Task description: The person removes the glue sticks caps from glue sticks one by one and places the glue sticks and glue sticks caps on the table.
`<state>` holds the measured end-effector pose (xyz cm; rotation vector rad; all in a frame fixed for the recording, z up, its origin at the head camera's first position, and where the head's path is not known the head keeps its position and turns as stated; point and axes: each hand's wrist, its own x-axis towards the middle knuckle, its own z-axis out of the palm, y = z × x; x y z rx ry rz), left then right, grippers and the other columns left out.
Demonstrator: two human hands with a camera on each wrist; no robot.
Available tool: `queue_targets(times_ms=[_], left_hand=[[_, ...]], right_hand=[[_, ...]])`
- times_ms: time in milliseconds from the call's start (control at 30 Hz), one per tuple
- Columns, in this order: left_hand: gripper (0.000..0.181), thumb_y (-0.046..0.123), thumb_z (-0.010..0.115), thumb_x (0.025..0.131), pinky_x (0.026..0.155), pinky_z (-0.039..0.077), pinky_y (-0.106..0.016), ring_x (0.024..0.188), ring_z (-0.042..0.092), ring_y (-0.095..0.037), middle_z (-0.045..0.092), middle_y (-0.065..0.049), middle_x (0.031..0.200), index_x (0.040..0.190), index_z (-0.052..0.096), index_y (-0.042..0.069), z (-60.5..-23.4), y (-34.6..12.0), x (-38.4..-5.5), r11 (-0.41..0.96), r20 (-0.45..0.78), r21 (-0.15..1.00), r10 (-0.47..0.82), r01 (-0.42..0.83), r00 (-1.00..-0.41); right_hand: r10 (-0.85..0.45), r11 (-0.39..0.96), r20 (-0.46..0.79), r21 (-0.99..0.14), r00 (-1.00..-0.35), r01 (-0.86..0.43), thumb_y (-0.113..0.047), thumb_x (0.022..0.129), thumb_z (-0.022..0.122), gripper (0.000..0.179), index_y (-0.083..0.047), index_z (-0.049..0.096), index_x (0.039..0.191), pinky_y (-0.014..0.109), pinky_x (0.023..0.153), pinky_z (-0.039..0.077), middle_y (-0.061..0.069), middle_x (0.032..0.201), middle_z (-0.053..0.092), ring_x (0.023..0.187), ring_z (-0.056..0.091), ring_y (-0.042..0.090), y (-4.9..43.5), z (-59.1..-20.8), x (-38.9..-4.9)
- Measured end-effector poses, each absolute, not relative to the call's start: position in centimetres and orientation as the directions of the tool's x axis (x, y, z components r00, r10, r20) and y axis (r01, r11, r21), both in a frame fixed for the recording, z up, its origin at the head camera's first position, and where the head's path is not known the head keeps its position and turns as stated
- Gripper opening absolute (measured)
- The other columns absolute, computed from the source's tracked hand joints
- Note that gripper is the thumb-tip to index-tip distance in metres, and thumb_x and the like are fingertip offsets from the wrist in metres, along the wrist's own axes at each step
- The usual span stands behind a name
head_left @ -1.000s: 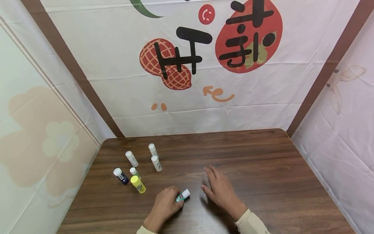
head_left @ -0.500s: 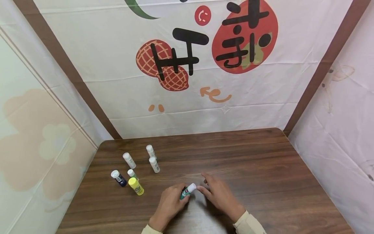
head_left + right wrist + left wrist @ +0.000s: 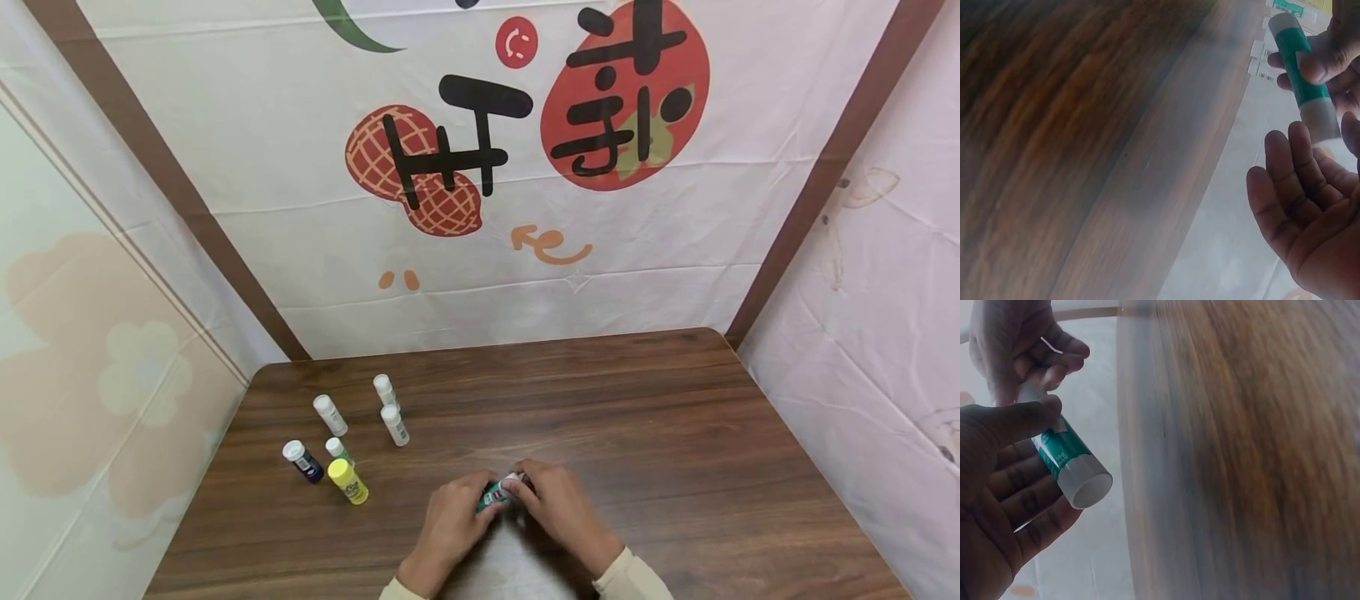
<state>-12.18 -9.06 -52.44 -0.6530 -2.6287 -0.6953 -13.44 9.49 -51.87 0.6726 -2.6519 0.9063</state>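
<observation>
A green-and-white glue stick [image 3: 491, 497] is held at a slant just above the table between the two hands. My left hand [image 3: 453, 518] grips its green body, thumb on one side and fingers on the other. In the left wrist view the glue stick [image 3: 1065, 449] points its hollow white base toward the camera. My right hand [image 3: 564, 505] has its thumb and fingertips around the white cap, partly hiding it. In the right wrist view the cap end of the glue stick [image 3: 1304, 69] lies between the right thumb and fingers.
Several glue sticks stand at the table's left: a yellow one [image 3: 348, 482], a dark blue one [image 3: 303, 462], a small green-and-white one [image 3: 337, 450] and white ones [image 3: 395, 426]. The brown wooden table [image 3: 637, 400] meets a printed cloth backdrop [image 3: 322, 233].
My left hand has raised the glue stick and carried it right, toward the right hand. The right hand has come in and its fingers have closed about the cap. The head view has shifted slightly.
</observation>
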Motion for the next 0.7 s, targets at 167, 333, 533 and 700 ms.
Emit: queue_targets(times_ms=[167, 333, 533, 700], left_hand=[[0.03, 0.023, 0.085, 0.07, 0.048, 0.043, -0.029, 0.062, 0.06, -0.014, 0.065, 0.003, 0.079, 0.09, 0.064, 0.014, -52.52, -8.81, -12.26, 0.771, 0.446, 0.37, 0.342, 0.518, -0.827], [0.029, 0.022, 0.084, 0.07, 0.048, 0.042, -0.029, 0.062, 0.059, -0.013, 0.065, 0.004, 0.077, 0.089, 0.064, 0.013, -52.37, -8.79, -12.33, 0.771, 0.453, 0.369, 0.338, 0.519, -0.825], [0.028, 0.02, 0.085, 0.069, 0.046, 0.04, -0.028, 0.059, 0.058, -0.012, 0.066, 0.005, 0.077, 0.088, 0.065, 0.015, -52.32, -8.68, -12.44, 0.774, 0.449, 0.371, 0.335, 0.514, -0.828], [0.03, 0.018, 0.085, 0.067, 0.044, 0.041, -0.028, 0.058, 0.059, -0.014, 0.068, 0.004, 0.077, 0.091, 0.067, 0.013, -52.17, -8.85, -12.57, 0.773, 0.462, 0.357, 0.343, 0.525, -0.818]], right_hand=[[-0.323, 0.687, 0.412, -0.517, -0.852, -0.51, -0.031, 0.09, 0.067, 0.017, -0.015, 0.066, 0.089, 0.024, 0.057, 0.045, -0.012, 0.074, 0.059, 0.063, 0.052, 0.001, 9.27, -51.99, -13.42], [-0.306, 0.696, 0.457, -0.492, -0.836, -0.523, -0.027, 0.086, 0.071, 0.014, -0.015, 0.065, 0.087, 0.025, 0.057, 0.046, -0.01, 0.075, 0.059, 0.064, 0.054, 0.004, 9.07, -51.83, -13.32], [-0.313, 0.7, 0.471, -0.472, -0.825, -0.535, -0.027, 0.085, 0.071, 0.014, -0.014, 0.065, 0.088, 0.027, 0.06, 0.048, -0.007, 0.078, 0.062, 0.068, 0.058, 0.006, 9.17, -51.76, -13.21], [-0.332, 0.679, 0.465, -0.486, -0.821, -0.55, -0.025, 0.085, 0.071, 0.015, -0.013, 0.067, 0.093, 0.027, 0.064, 0.05, -0.006, 0.084, 0.064, 0.073, 0.059, 0.007, 9.12, -51.7, -13.18]])
